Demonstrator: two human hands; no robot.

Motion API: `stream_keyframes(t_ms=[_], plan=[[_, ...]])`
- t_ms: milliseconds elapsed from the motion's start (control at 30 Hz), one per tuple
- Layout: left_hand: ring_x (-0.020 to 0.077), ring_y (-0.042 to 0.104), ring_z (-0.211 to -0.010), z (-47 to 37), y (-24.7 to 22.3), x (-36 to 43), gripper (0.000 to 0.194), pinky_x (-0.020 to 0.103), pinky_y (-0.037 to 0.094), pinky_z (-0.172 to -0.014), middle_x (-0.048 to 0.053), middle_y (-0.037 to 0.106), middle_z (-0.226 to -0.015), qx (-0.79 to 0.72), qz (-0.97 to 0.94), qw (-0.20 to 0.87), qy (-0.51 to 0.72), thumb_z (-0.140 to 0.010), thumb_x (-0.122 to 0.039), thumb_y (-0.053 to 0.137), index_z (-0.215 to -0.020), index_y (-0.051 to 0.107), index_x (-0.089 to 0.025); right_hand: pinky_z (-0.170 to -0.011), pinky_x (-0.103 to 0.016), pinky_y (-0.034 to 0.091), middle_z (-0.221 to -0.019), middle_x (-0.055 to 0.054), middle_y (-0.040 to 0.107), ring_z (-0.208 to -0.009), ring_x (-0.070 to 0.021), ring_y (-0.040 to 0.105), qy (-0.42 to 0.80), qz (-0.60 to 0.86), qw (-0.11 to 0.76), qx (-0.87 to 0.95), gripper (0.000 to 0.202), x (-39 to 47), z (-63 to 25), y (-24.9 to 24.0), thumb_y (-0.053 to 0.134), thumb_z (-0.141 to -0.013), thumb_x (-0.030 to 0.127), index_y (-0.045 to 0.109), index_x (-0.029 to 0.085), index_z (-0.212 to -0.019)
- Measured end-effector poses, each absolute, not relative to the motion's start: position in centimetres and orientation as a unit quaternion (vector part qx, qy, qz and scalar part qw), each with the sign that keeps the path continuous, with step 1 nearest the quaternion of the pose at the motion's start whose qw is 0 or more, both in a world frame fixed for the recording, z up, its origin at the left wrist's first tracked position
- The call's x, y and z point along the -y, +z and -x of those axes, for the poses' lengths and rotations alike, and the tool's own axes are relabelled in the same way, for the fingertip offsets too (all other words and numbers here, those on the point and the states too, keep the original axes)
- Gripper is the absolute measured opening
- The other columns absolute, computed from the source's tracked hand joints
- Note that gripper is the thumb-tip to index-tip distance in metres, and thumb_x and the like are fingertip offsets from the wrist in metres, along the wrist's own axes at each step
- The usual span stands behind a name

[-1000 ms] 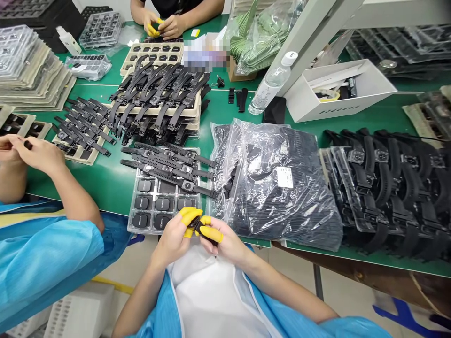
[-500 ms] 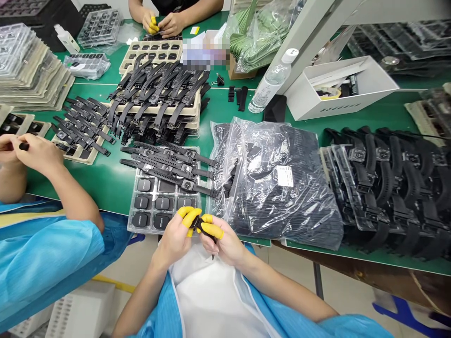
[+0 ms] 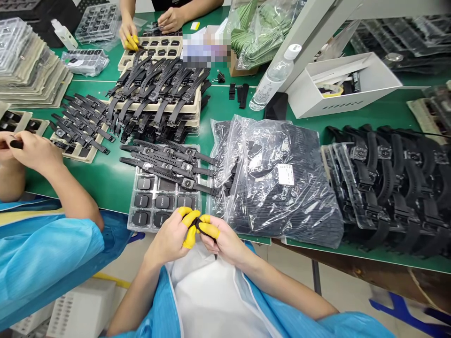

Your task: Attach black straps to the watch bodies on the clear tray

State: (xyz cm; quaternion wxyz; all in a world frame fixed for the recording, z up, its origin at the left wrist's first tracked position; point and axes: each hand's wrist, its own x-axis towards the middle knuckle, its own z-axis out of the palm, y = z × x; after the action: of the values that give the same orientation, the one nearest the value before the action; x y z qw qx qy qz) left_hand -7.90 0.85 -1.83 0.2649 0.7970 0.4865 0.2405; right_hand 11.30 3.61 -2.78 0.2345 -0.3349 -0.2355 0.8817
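Yellow finger covers are on both my hands, which meet at the table's front edge. Between the fingertips of my left hand (image 3: pixel 178 233) is one end of a small black watch piece with a strap (image 3: pixel 203 229). My right hand (image 3: pixel 222 239) pinches the strap side, and a dark tip pokes out below it. Fingers hide much of the piece. Just beyond, a clear tray (image 3: pixel 153 199) holds square black watch units, with several strapped watches (image 3: pixel 169 164) lying across its back part. A clear bag of black straps (image 3: pixel 278 197) lies to the right.
Stacked trays of watches (image 3: pixel 155 96) stand behind, more (image 3: pixel 384 178) at the right. A bottle (image 3: pixel 275 77) and white box (image 3: pixel 345 103) stand at the back. Another person's hands (image 3: pixel 38 150) are at the left; a further person's hands (image 3: pixel 171 20) are across the table.
My left hand's fingers have shifted around the black piece, with a yellow fingertip now lower. My right hand has hardly moved. Across the table, a person's yellow-tipped hand has moved left and down to a tray.
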Motion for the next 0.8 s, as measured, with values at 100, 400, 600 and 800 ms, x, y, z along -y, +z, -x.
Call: stream_keyframes(t_ms=[100,400,600,800], plan=[[0.0273,0.063,-0.116,8.1,-2.0,-1.0,0.047,0.043,0.057,-0.098,0.016,0.065,-0.123,-0.463,-0.782,0.307,0.284,-0.103,-0.022,0.044,-0.150,0.049,-0.019,-0.038,-0.019,0.025,-0.047,0.010,0.047,-0.036,-0.0052,0.028,0.878,0.322,0.242,0.258,0.040,-3.5,-11.4,-3.0,0.073,-0.088,0.055,0.053,0.021,-0.081],[0.0192,0.070,-0.098,6.7,-4.5,-0.1,0.014,0.031,0.059,-0.085,0.007,0.071,-0.104,-0.526,-0.581,0.363,0.504,-0.096,-0.030,0.070,-0.106,0.069,-0.021,-0.044,-0.022,0.038,-0.060,0.008,0.057,-0.041,-0.0077,0.046,0.863,0.306,0.247,0.317,0.044,-4.0,-11.4,-2.9,0.066,-0.092,0.063,0.054,0.021,-0.095],[0.0160,0.076,-0.072,7.8,-3.1,-1.5,0.031,0.033,0.065,-0.073,0.004,0.078,-0.099,-0.540,-0.311,0.372,0.688,-0.093,-0.045,0.075,-0.103,0.058,-0.021,-0.037,-0.020,0.021,-0.056,0.011,0.046,-0.036,-0.0041,0.031,0.905,0.279,0.122,0.297,0.039,-4.3,-11.5,-2.6,0.066,-0.093,0.057,0.056,0.019,-0.091],[0.0188,0.078,-0.068,10.4,-0.8,-2.1,0.034,0.031,0.066,-0.057,0.006,0.081,-0.104,-0.583,-0.296,0.323,0.684,-0.090,-0.040,0.079,-0.109,0.058,-0.022,-0.040,-0.020,0.026,-0.057,0.012,0.049,-0.040,-0.0048,0.037,0.870,0.321,0.155,0.339,0.039,-4.2,-12.2,-2.3,0.076,-0.086,0.050,0.050,0.022,-0.089]])
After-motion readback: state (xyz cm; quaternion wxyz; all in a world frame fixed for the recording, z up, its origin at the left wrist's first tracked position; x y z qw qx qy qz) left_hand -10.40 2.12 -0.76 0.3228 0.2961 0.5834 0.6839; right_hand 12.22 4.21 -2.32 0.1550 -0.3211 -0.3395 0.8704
